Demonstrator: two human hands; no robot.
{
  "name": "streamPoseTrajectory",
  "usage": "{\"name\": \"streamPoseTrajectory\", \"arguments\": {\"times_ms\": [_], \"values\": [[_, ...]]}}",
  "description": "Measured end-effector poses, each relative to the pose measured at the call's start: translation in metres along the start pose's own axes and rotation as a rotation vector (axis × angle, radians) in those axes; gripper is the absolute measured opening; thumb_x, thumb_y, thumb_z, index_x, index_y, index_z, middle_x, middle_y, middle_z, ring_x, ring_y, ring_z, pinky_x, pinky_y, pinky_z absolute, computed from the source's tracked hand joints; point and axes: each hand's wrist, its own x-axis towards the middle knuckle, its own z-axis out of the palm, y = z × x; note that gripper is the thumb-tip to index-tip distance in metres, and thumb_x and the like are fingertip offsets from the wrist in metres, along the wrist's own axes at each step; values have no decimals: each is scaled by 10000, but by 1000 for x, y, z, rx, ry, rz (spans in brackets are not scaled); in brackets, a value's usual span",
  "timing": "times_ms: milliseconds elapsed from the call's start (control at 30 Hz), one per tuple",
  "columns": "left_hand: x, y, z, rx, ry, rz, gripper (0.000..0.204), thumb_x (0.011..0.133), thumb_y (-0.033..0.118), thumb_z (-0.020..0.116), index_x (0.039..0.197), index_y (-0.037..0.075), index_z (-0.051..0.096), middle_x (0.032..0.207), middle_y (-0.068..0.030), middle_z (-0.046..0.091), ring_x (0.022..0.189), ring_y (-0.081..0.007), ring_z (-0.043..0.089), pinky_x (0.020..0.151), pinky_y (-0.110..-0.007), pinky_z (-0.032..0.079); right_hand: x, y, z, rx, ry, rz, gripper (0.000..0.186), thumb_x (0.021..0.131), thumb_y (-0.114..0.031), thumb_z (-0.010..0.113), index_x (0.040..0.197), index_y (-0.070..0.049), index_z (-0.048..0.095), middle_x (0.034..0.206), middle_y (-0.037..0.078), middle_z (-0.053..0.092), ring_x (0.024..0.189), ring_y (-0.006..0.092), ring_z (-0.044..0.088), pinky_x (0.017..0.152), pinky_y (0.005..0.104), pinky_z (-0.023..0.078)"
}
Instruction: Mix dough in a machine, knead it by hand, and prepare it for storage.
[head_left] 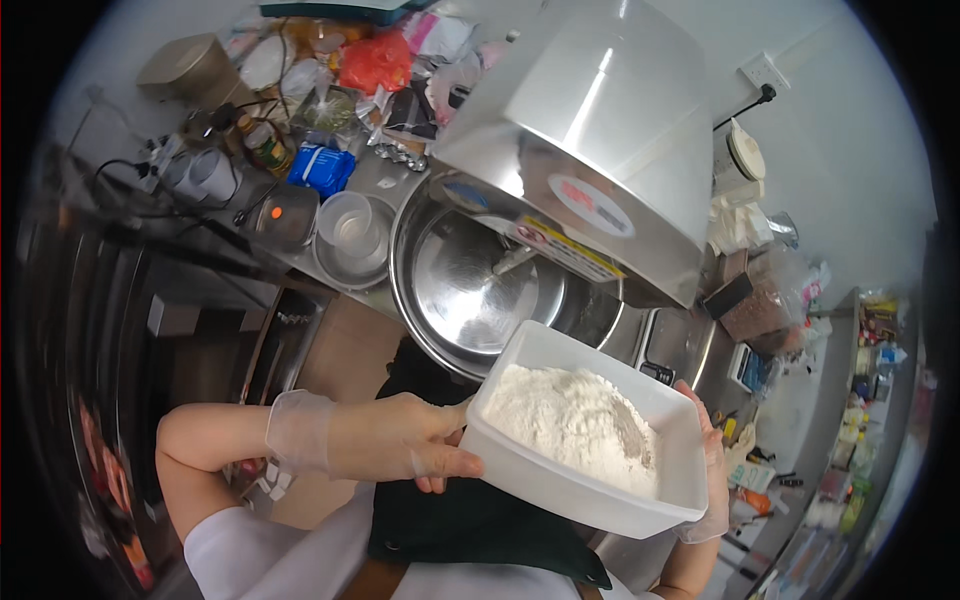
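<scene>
Powder [565,425], white and loosely heaped, is lying in a white tub [545,490], which is being held up toward 5 o'clock from the middle of the view. The left hand [390,440], wearing a see-through glove [300,430] with its cuff showing at the wrist, is gripping the end at the tub's 9 o'clock, its fingers clamping the wall while the thumb is pressing on the outside. The right hand [715,455] is clasping the opposite end at 3 o'clock, its fingers closing on the rim and part of them hiding behind the wall. From the tub, a shiny steel mixing bowl [440,270] is standing at 11 o'clock, with the tub's far edge overlapping its rim in this view; whether the two are touching cannot be told. A steel mixer [620,110], bearing a yellow label [570,248], is looming at 12 o'clock. Toward 10 o'clock, a clear container [350,225] is resting inside a metal bowl [350,272] on the cluttered surface [378,180], with a blue packet [320,170] sitting just beyond and a red bag [375,62] lying at 11 o'clock. A black plug [767,92] is hanging near a white wall socket [763,70] at 1 o'clock, and a dark green apron [480,540] is showing between 7 and 8 o'clock.
</scene>
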Motion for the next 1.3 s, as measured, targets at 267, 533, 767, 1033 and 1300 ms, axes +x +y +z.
{"name": "streamPoseTrajectory", "arguments": {"times_ms": [267,533,767,1033,1300], "values": [[-5,1,-101,156,-81,-43,296,988,234,519,973,-56,576,836,-120,674,726,-164,676,659,-273,554,23,-1,66,-123,28,57,935,866,-716,414,1453,0,285,1355,127,474,1241,230,475,1052,340,370],[13,9,-153,195,-125,-111,461,1006,382,444,869,-38,574,729,-107,654,523,-164,634,537,-273,531,42,-22,86,-161,74,167,837,899,-688,396,1402,-19,373,1236,123,524,1133,199,523,957,307,439],[29,15,-176,202,-211,-48,694,987,559,353,661,-12,575,477,-31,511,375,-111,508,410,-260,421,57,-25,101,-201,162,188,662,937,-593,453,1262,-16,468,1058,78,553,977,169,554,841,280,487],[27,8,-162,228,-218,104,612,1009,488,368,739,-3,615,507,-62,536,475,-159,579,527,-319,485,50,-26,99,-217,164,193,643,940,-590,449,1234,-19,476,1039,73,553,961,159,551,837,277,484],[34,-5,-160,126,-72,354,526,1002,441,438,837,-11,650,533,-79,561,491,-196,564,589,-331,490,83,-45,71,-223,147,181,625,942,-587,445,1207,-22,483,1019,68,553,945,149,548,832,275,482]]}}
